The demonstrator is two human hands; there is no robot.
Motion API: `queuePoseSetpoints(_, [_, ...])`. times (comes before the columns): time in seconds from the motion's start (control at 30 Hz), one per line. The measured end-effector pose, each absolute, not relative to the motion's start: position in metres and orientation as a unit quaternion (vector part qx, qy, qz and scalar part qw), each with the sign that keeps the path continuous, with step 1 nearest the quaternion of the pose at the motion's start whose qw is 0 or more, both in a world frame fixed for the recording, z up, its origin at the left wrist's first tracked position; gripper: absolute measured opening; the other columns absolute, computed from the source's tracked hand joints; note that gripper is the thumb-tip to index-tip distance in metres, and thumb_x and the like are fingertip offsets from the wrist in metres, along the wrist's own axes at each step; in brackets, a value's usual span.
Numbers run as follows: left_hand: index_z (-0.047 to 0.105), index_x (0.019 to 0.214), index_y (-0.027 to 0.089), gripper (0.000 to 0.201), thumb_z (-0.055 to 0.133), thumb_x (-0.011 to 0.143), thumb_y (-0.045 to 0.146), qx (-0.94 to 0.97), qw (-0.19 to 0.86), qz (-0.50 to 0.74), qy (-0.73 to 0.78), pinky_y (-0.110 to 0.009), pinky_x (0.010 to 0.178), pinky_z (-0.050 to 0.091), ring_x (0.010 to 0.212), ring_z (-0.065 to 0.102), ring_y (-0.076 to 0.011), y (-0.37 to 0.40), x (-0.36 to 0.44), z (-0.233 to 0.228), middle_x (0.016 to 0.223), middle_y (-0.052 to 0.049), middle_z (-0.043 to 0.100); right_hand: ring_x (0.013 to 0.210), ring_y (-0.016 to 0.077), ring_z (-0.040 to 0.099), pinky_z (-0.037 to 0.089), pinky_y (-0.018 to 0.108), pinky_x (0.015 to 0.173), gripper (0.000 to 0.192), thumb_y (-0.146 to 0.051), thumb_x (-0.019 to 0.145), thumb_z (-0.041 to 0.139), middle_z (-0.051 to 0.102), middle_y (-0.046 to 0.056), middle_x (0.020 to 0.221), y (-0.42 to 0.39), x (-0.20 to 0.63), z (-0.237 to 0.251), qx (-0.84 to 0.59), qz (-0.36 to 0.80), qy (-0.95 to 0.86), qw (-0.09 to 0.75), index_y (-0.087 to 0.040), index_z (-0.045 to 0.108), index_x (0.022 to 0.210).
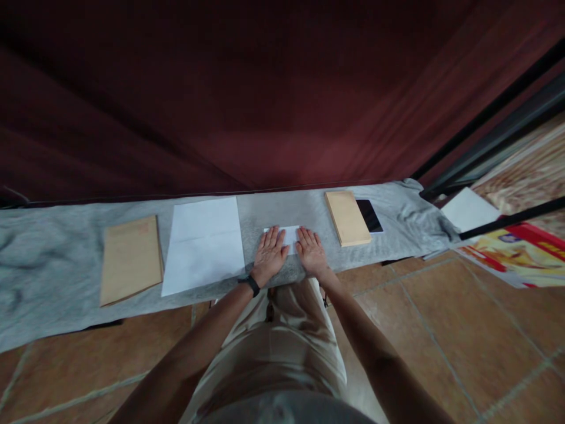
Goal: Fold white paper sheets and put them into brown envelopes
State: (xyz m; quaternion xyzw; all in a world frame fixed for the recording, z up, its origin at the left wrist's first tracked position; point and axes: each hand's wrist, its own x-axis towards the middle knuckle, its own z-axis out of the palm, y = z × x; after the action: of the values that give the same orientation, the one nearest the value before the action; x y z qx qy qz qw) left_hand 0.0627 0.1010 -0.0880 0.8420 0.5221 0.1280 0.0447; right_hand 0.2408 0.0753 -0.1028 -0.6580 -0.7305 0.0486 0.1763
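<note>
Small white paper rectangle (291,237), centre of frame; left hand (269,254) and right hand (311,253) apart, fingers extended over its ends, apparently to steady it.

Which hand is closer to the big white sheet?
Left. The left hand is just right of the big sheet; the right hand is farther right.

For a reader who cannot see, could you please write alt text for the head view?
The left hand and right hand lie flat over the ends of a white slip on grey cloth. Left of them lie a white sheet and, farther out, a brown packet; right, a tan stack and dark-screened device.
</note>
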Motion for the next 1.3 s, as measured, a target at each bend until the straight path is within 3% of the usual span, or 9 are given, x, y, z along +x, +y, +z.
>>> queuePoseSetpoints(0.23, [0.041,0.156,0.013,0.06,0.038,0.103,0.04,0.841,0.045,0.141,0.52,-0.049,0.127,0.022,0.155,0.028,-0.0288,0.101,0.062,-0.091,0.166,-0.014,0.032,0.152,0.0288,0.034,0.021,0.049,0.126,0.054,-0.034,0.107,0.034,0.041,0.015,0.161,0.077,0.247,-0.097,-0.673,0.045,-0.713,0.192,-0.009,0.045,0.154])
queuePoseSetpoints(0.5, [0.038,0.158,0.012,0.061,0.039,0.1,0.032,0.848,0.043,0.122,0.514,-0.05,0.128,0.02,0.156,0.024,-0.0282,0.103,0.061,-0.095,0.167,-0.014,0.03,0.151,0.0245,0.036,0.023,0.046,0.126,0.051,-0.033,0.108,0.032,0.044,0.012,0.16,0.093,0.217,-0.094,-0.623,0.087,-0.757,0.179,-0.014,0.048,0.153])
queuePoseSetpoints(0.8, [0.039,0.157,0.013,0.062,0.038,0.103,0.042,0.85,0.034,0.133,0.509,-0.048,0.128,0.019,0.155,0.027,-0.0284,0.101,0.055,-0.094,0.166,-0.015,0.031,0.153,0.026,0.033,0.021,0.048,0.126,0.053,-0.036,0.109,0.034,0.04,0.01,0.163,0.078,0.246,-0.101,-0.652,0.05,-0.741,0.156,-0.015,0.04,0.157])
queuePoseSetpoints(1.03, [0.036,0.159,0.014,0.063,0.038,0.103,0.043,0.851,0.03,0.139,0.505,-0.048,0.128,0.019,0.156,0.026,-0.0275,0.101,0.052,-0.098,0.167,-0.013,0.03,0.152,0.0279,0.034,0.021,0.048,0.126,0.053,-0.036,0.109,0.032,0.041,0.012,0.162,0.083,0.24,-0.092,-0.659,0.044,-0.73,0.175,-0.011,0.046,0.154])
queuePoseSetpoints(1.3, [0.038,0.158,0.014,0.062,0.039,0.103,0.042,0.849,0.044,0.134,0.51,-0.051,0.127,0.022,0.156,0.024,-0.0296,0.101,0.052,-0.098,0.167,-0.014,0.029,0.153,0.026,0.033,0.022,0.049,0.126,0.052,-0.036,0.108,0.035,0.04,0.011,0.163,0.087,0.223,-0.098,-0.637,0.072,-0.749,0.168,-0.015,0.043,0.155])
